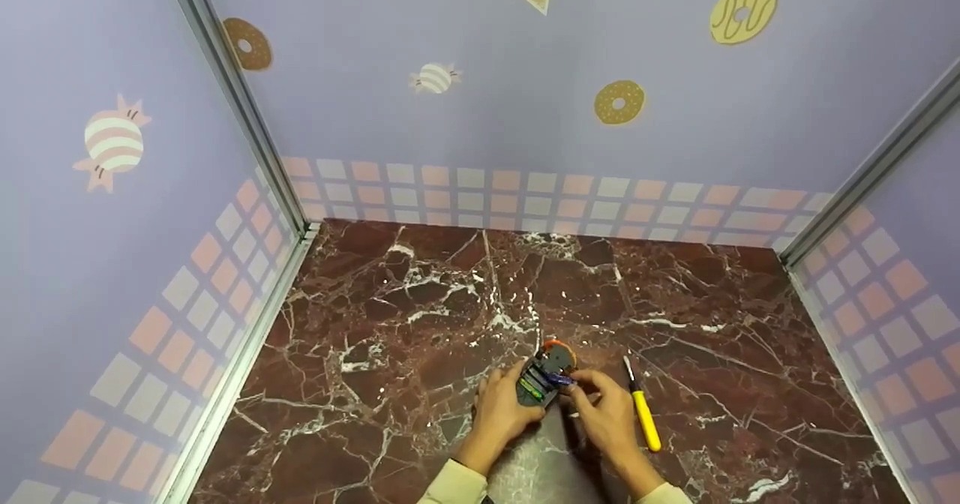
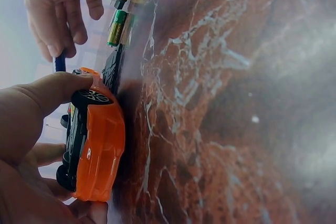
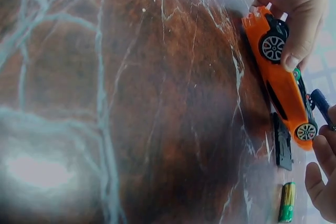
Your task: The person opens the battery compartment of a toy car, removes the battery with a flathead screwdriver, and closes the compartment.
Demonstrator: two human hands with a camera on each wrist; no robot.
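An orange toy car (image 2: 102, 148) lies wheels-up, its dark underside (image 1: 556, 358) facing up in the head view. My left hand (image 1: 501, 410) grips it by the sides, thumb beside a wheel. Between the thumb and fingers of my right hand (image 1: 609, 414) is a dark blue battery (image 3: 321, 104), held at an angle over the underside. Something green, like a battery (image 1: 532, 391), shows in the car's open compartment. In the right wrist view a flat black cover (image 3: 282, 142) and a loose green battery (image 3: 287, 202) lie beside the car.
A screwdriver (image 1: 645, 418) with a yellow handle lies right of my right hand on the dark red marbled table (image 1: 360, 414). Patterned panels (image 1: 525, 136) enclose the table at the back and both sides.
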